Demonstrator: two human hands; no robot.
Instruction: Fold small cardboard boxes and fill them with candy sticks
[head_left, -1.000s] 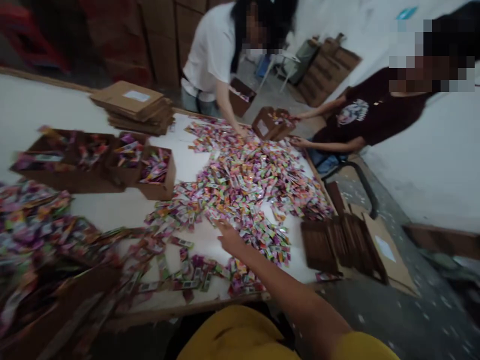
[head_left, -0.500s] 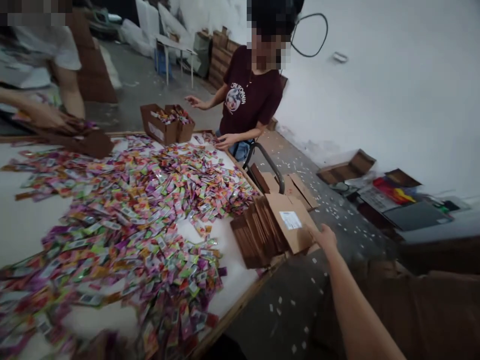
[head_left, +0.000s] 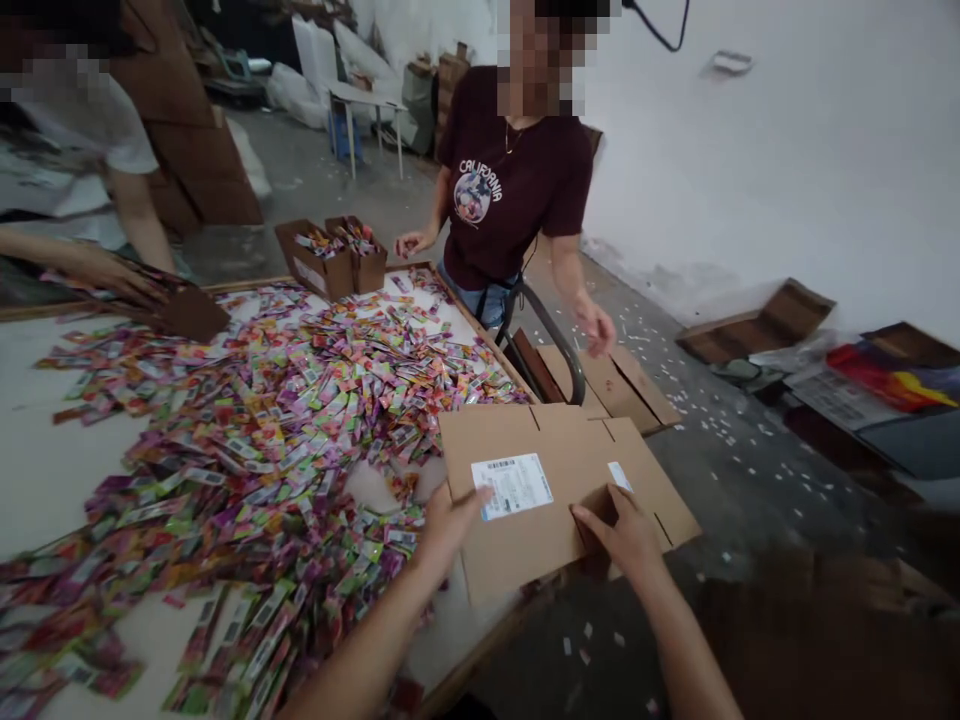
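A flattened cardboard box (head_left: 517, 555) with a white printed label (head_left: 514, 487) is held tilted over the table's right edge. My left hand (head_left: 450, 515) grips its left side, thumb on the label's corner and the other fingers hidden behind the board. At the lower right, my right hand (head_left: 621, 530) pinches a flap of the board, which bends up and leaves a dark gap. A smaller white sticker (head_left: 619, 476) shows just above that hand. Small colourful packets (head_left: 322, 400) lie heaped on the white table to the left.
Across the table stand two open boxes (head_left: 315, 262) filled with packets, beside a co-worker in a maroon shirt (head_left: 517, 180). Another person's hands (head_left: 127, 270) hold brown cardboard at the far left. A chair (head_left: 551, 325) and flat cardboard (head_left: 622, 385) are beyond the table's right edge.
The labelled cardboard has come away from the stack toward me. My left hand has entered view and taken hold of it. The co-worker's arm has moved out over the chair.
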